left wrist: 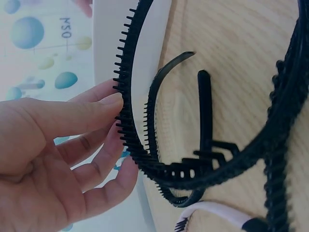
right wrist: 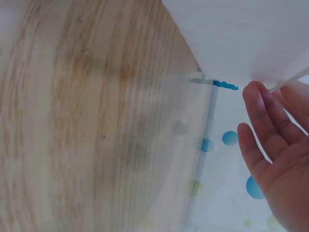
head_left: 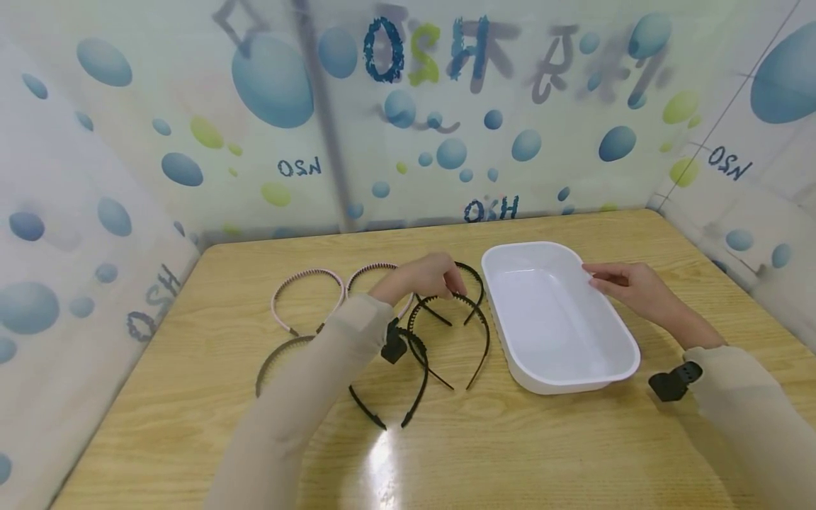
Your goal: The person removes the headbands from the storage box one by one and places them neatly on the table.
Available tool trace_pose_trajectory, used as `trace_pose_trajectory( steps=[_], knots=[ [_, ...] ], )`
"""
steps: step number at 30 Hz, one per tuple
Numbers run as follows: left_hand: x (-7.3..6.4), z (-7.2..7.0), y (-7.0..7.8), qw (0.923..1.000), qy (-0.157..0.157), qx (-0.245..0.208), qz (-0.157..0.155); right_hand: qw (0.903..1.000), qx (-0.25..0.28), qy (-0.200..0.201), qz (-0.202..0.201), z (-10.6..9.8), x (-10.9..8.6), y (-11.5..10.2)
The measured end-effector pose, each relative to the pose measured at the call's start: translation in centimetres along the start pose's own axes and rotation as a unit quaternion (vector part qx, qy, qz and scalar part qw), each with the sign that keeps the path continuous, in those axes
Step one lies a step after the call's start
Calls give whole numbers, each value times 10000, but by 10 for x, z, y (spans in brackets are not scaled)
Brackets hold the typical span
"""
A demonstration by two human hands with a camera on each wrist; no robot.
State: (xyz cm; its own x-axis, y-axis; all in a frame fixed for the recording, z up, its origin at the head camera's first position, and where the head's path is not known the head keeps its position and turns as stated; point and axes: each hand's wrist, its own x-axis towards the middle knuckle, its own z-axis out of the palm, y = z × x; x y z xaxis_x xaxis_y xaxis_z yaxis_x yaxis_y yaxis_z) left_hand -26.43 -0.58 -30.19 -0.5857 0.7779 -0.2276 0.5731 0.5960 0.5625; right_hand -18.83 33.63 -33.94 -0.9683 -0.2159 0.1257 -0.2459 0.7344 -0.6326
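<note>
My left hand (head_left: 428,275) pinches a black toothed headband (head_left: 487,338) at the top of its arch, its two ends pointing toward me. In the left wrist view, thumb and fingertips meet on the toothed band (left wrist: 124,92). Just behind it lies another black headband (head_left: 479,278), close to a white plastic tub (head_left: 561,388). My right hand (head_left: 640,292) grips the tub's right rim. The right wrist view shows its fingers (right wrist: 260,116) against the outer wall, with the thumb at the rim.
Two pale pink headbands (head_left: 274,301) (head_left: 365,268) lie at the back left of the wooden table (head_left: 523,453). Nearer me are a black headband (head_left: 423,375) and a dark grey one (head_left: 260,372), partly hidden by my left sleeve. A bubble-patterned sheet (head_left: 389,163) stands behind the table.
</note>
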Motion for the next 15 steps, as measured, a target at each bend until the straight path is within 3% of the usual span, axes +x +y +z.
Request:
trace_pose_trajectory(
  steps=[15],
  knots=[
    [1,14,1,9992,-35,-203,329,9999,22,-67,155,0,0,-1]
  ],
)
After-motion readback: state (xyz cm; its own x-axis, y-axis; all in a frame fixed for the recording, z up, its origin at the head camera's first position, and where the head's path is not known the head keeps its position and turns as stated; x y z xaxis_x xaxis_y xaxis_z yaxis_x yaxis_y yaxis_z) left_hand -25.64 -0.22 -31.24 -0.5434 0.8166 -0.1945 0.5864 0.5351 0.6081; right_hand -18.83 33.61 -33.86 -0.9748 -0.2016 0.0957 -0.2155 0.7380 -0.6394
